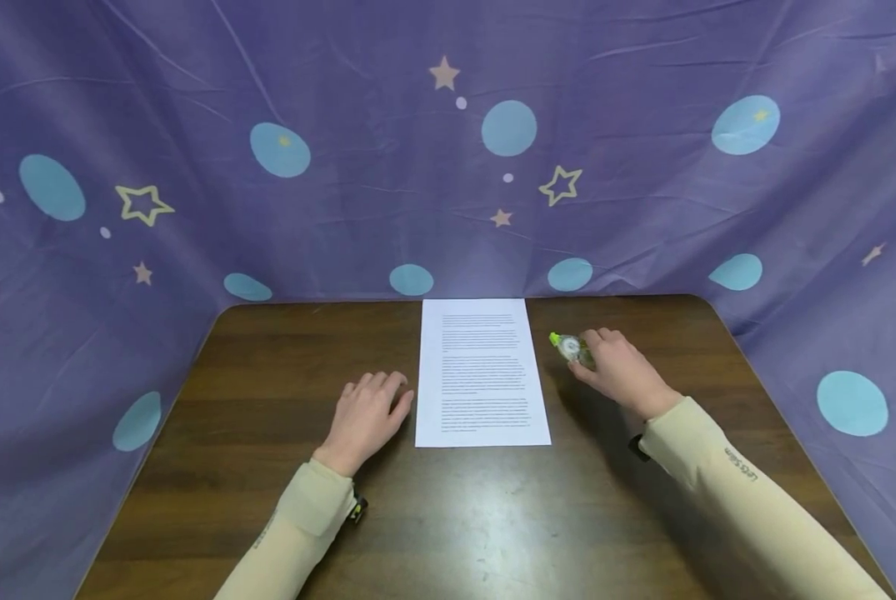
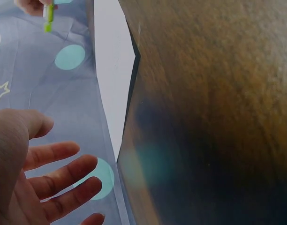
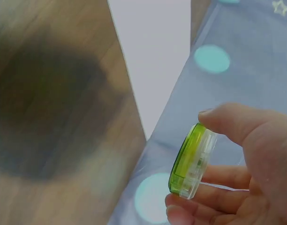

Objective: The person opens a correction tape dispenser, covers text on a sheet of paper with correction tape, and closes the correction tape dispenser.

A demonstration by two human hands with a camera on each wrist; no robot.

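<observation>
My right hand [image 1: 618,367] pinches a correction tape dispenser [image 1: 570,347] between thumb and fingers, above the table to the right of the paper. In the right wrist view the correction tape [image 3: 192,161] shows a green side and a clear side. A printed sheet of paper [image 1: 481,375] lies on the table at the back middle, its lines of text too small to read. My left hand [image 1: 367,414] is beside the sheet's left edge, holding nothing. Its fingers [image 2: 64,176] are relaxed and spread apart in the left wrist view.
The brown wooden table [image 1: 282,367] reaches back to a purple curtain [image 1: 387,183] with blue dots and stars, which also hangs along both sides. A dark band [image 1: 357,508] shows at the left sleeve cuff.
</observation>
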